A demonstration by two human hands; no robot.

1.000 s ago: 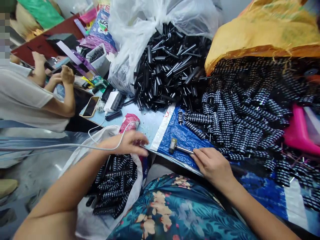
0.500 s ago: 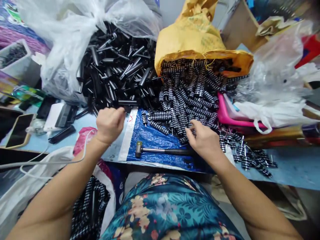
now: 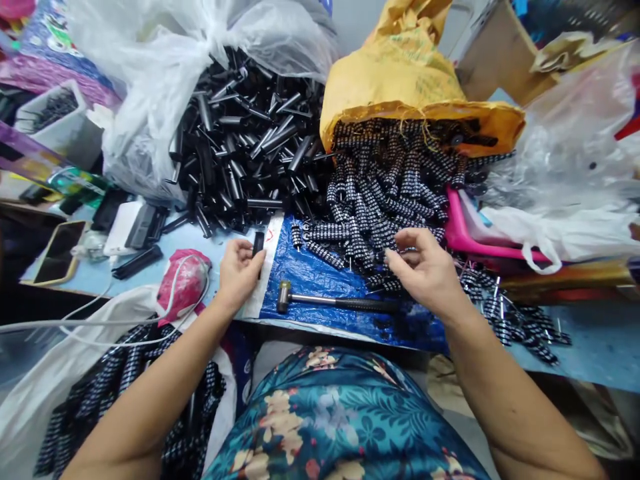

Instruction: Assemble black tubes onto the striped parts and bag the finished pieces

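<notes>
A short black tube (image 3: pixel 259 244) is pinched upright in my left hand (image 3: pixel 240 269), over the white edge of the blue sheet (image 3: pixel 315 273). My right hand (image 3: pixel 423 270) is at the near edge of the black-and-white patterned rollers (image 3: pixel 367 207); its fingers are curled and apart, with nothing visible between them. A hammer (image 3: pixel 320 301) lies on the sheet between my hands, its head toward the left. Beyond my left hand is a heap of glossy black tubes (image 3: pixel 240 153).
A yellow sack (image 3: pixel 390 80) spills rollers at the back. A pink tray (image 3: pixel 463 227) and plastic bags (image 3: pixel 565 167) stand right. A phone (image 3: pixel 60 253), cables and a pink bundle (image 3: pixel 183 287) are left. Below, an open white sack (image 3: pixel 30 407) holds more rollers.
My left hand has moved down from the black heap and now shows a black tube in its fingers. My right hand has opened slightly. The view has shifted a little to the left.
</notes>
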